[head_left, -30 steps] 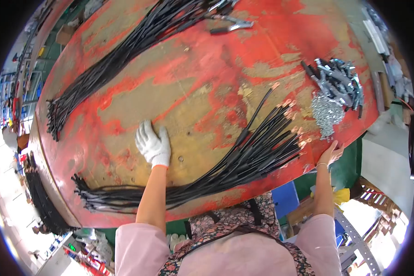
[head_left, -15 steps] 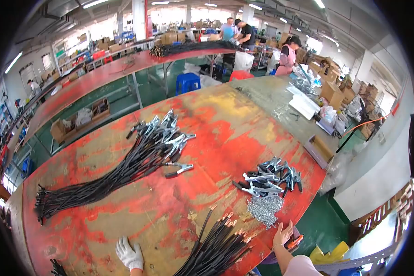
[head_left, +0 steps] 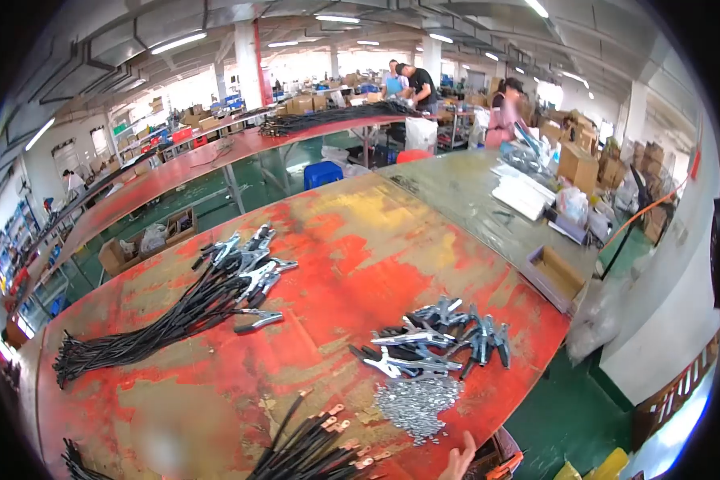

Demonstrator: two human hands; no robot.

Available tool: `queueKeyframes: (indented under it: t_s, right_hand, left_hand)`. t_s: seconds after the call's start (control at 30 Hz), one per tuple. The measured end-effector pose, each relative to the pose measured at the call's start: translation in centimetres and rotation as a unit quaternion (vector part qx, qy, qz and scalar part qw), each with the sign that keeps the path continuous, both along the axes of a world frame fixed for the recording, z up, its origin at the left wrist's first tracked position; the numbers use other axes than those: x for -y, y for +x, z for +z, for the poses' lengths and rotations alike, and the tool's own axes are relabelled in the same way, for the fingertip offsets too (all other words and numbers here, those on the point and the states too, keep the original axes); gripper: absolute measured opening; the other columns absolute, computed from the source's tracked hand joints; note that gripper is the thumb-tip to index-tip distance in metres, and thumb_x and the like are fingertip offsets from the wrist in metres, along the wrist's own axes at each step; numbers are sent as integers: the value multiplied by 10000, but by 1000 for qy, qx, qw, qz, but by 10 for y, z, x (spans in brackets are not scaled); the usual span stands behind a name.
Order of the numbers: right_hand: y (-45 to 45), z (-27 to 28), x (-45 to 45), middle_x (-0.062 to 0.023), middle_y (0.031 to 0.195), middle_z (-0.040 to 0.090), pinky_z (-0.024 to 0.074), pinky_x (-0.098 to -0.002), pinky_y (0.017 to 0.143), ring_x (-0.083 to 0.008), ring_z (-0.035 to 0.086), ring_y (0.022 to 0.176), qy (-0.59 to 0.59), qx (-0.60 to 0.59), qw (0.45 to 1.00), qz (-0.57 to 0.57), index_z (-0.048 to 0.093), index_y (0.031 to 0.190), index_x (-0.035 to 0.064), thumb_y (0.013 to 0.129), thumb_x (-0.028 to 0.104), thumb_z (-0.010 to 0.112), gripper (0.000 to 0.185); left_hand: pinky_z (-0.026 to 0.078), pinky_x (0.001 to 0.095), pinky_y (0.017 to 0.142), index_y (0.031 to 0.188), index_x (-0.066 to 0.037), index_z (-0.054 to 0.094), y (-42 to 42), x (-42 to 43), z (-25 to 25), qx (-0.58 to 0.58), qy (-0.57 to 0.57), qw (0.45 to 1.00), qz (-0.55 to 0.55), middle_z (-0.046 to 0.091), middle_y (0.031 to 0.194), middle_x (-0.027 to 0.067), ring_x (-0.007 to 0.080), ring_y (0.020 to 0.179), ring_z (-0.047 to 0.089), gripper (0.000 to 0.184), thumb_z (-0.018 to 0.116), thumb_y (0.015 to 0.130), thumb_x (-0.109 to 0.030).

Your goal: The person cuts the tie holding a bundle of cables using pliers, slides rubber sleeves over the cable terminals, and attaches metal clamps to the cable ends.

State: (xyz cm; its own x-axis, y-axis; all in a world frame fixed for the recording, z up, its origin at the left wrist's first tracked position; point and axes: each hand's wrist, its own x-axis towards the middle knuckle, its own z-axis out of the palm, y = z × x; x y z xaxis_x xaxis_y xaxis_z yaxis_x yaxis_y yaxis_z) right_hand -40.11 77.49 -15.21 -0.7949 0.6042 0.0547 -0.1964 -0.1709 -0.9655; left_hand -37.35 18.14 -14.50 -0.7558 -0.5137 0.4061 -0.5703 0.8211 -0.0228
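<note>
My right hand (head_left: 458, 459) shows at the bottom edge, bare, fingers stretched out and nothing visible in it. It is beside the table's right edge, just below a heap of small metal parts (head_left: 420, 406). Metal spring clamps with dark handles (head_left: 432, 340) are piled behind that heap. To the hand's left lies a bundle of black cables with copper lugs (head_left: 316, 438). A pale smear (head_left: 164, 450) at the lower left is probably my gloved left hand; its fingers cannot be made out. Farther left, black cables (head_left: 164, 316) end in several metal clamps (head_left: 252, 264).
The worn red table (head_left: 352, 292) meets a greenish tabletop (head_left: 448, 188) holding white sheets (head_left: 522, 192) and an open cardboard box (head_left: 554, 276). An orange-handled item (head_left: 506, 466) is by the right edge. Other people (head_left: 420, 84) work at the back, near a blue stool (head_left: 323, 174).
The view has tilted up and shifted, so the table's things sit lower or more to the left. My right hand is now mostly cut off; the white-gloved left hand has become a blur.
</note>
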Motion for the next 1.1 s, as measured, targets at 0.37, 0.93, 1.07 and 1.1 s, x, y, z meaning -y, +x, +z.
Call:
queueKeyframes:
  t_s: [0.37, 0.93, 1.07, 1.1]
  right_hand:
    - [-15, 57, -84, -180, 1248, 483, 319, -424, 1022, -328, 423, 1175, 533, -43, 844, -30, 518, 1195, 2, 822, 145, 627, 414]
    - [-26, 379, 72, -202, 728, 603, 504, -376, 507, -296, 647, 614, 671, -261, 423, 550, 522, 950, -119, 780, 95, 533, 273]
    - [5, 392, 101, -151, 595, 557, 468, -425, 464, -332, 577, 524, 578, -244, 477, 616, 614, 749, -49, 664, 170, 616, 234]
    - [3, 394, 102, -154, 599, 559, 469, -417, 461, -322, 572, 518, 581, -244, 452, 631, 609, 745, -49, 672, 171, 615, 232]
  left_hand:
    - [311, 415, 552, 918, -218, 673, -80, -5, -31, 540, -270, 776, 183, 593, 827, -5, 192, 731, 521, 233, 488, 884, -356]
    - [353, 436, 591, 946, -166, 670, -76, -51, 18, 537, -271, 788, 129, 622, 916, 44, 218, 779, 546, 178, 530, 853, -223]
    - [357, 433, 600, 937, -171, 684, -72, -14, -14, 475, -282, 825, 119, 646, 904, 22, 213, 789, 570, 177, 535, 852, -215]
    - [357, 436, 610, 935, -175, 687, -74, -22, -9, 487, -256, 827, 116, 652, 904, 22, 208, 797, 577, 176, 536, 854, -217]
